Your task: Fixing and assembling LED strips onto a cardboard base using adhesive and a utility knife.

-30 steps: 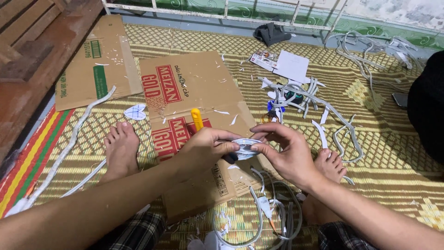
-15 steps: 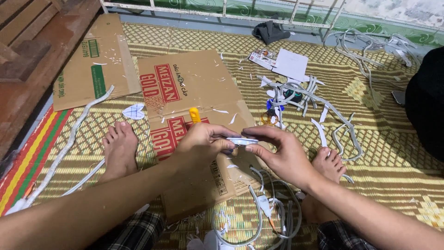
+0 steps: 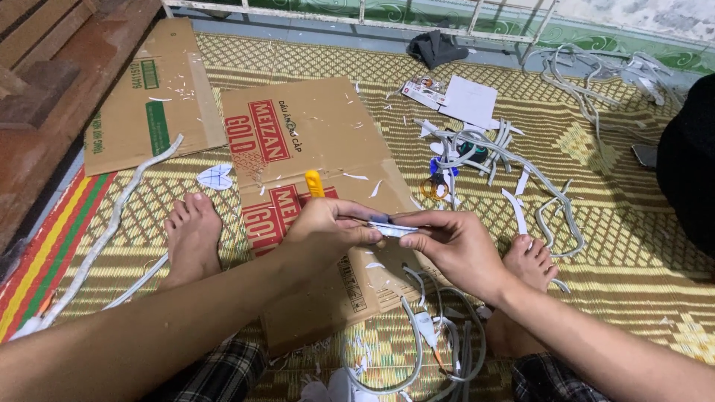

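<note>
My left hand and my right hand meet over a flattened cardboard sheet. Together they pinch a small flat white paper piece held edge-on between the fingertips. A yellow utility knife lies on the cardboard just beyond my left hand. My bare feet rest on the woven mat on either side of the cardboard.
A second cardboard sheet lies at the back left beside a wooden bench. Long white paper strips and scraps litter the mat, with scissors among them. A cut paper shape lies near my left foot. A dark-clothed person sits at the right.
The hands have turned the white paper piece from a rounded face-on shape to flat and edge-on, and they have shifted slightly right and nearer together.
</note>
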